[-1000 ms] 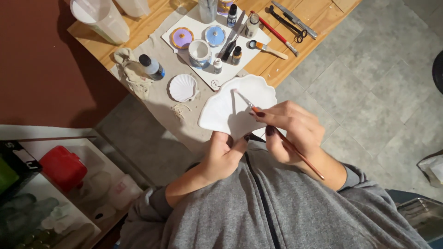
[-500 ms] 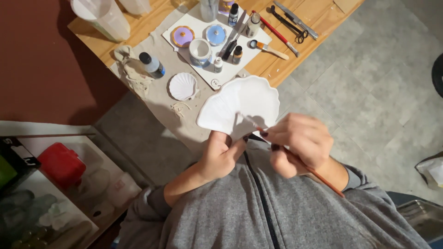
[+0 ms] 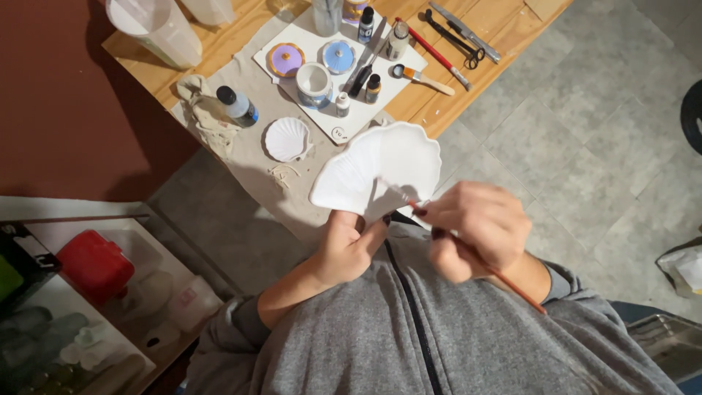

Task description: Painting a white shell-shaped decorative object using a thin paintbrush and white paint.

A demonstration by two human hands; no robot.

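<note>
At the far left, below the table edge, a red plastic box (image 3: 93, 265) sits on a cluttered shelf. On the wooden table (image 3: 219, 51) a pale cloth carries a clear bottle with a black cap (image 3: 236, 105) and a small white scallop-shaped dish (image 3: 287, 139). Further right, a white tray (image 3: 307, 36) holds a lilac paint lid (image 3: 285, 59), a blue one (image 3: 338, 56) and a white cup (image 3: 314, 83).

The person's left hand (image 3: 349, 245) grips the lower edge of a large white shell-shaped plaster dish (image 3: 380, 170), holding it above the lap, just off the table's edge. The right hand (image 3: 475, 228) is closed around a thin brown-handled paintbrush (image 3: 512, 284), whose tip touches the dish's inner face. Scissors (image 3: 450, 31) lie on the table further back.
</note>
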